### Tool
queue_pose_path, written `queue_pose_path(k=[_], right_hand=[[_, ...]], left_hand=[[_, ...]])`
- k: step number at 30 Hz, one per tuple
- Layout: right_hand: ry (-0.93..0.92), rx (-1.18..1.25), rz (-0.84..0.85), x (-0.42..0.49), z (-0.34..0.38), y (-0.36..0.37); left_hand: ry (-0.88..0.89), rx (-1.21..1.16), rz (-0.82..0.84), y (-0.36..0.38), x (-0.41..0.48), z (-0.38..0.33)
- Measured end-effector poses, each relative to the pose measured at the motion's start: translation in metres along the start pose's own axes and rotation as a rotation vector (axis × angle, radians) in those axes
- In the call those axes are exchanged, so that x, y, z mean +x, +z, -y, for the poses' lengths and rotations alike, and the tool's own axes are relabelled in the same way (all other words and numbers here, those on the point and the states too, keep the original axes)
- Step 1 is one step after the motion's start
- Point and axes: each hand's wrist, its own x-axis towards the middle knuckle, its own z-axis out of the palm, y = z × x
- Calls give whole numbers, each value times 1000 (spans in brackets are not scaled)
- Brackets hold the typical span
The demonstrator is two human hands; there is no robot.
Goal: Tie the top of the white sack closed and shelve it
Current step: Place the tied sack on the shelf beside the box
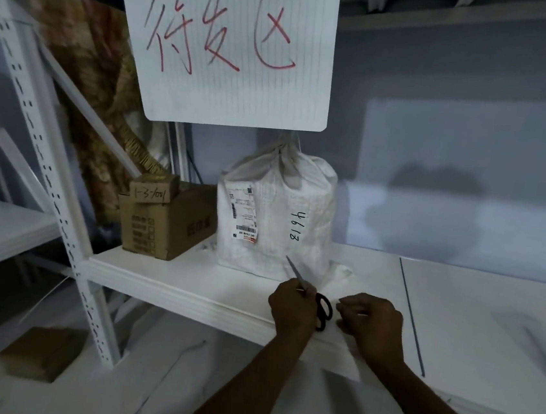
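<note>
My left hand (291, 306) grips the scissors (324, 308) at the shelf (173, 274) edge. My right hand (370, 321) is curled just beside their handles, and I cannot tell whether it pinches anything. I judge both steps done: the white sack (277, 214) stands upright on the shelf, neck gathered and tied, 1 shipping label facing me.
</note>
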Motion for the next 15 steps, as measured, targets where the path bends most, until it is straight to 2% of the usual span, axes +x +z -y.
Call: queue_pose_path(k=[5, 11, 15], right_hand=[[-64, -197, 89, -8, -14, -4], [-102, -294, 184, -4, -10, 2], [-123, -310, 159, -4, -12, 10]], left_hand=[[-110, 149, 86, 12, 9, 6], [-101, 286, 132, 21, 18, 9], [-80, 234, 170, 18, 19, 13]])
